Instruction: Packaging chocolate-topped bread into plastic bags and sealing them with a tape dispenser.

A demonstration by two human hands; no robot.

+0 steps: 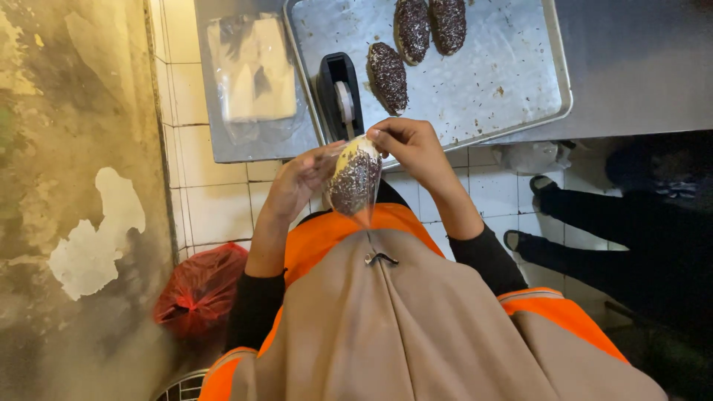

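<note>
Both hands hold a clear plastic bag (355, 184) with an oval bun covered in chocolate sprinkles inside it, just in front of my chest. My left hand (297, 180) grips the bag's left side. My right hand (411, 145) pinches the bag's top edge. Past the hands lies a metal baking tray (520, 74) with three more sprinkle-covered buns (388, 76) on it. A black tape dispenser (340, 96) stands at the tray's near left corner, close to my fingers.
A stack of clear plastic bags (252, 70) lies on the steel table (639, 67) left of the tray. A red plastic bag (200, 289) sits on the floor by the stained wall. Another person's legs in sandals (564, 215) are at the right.
</note>
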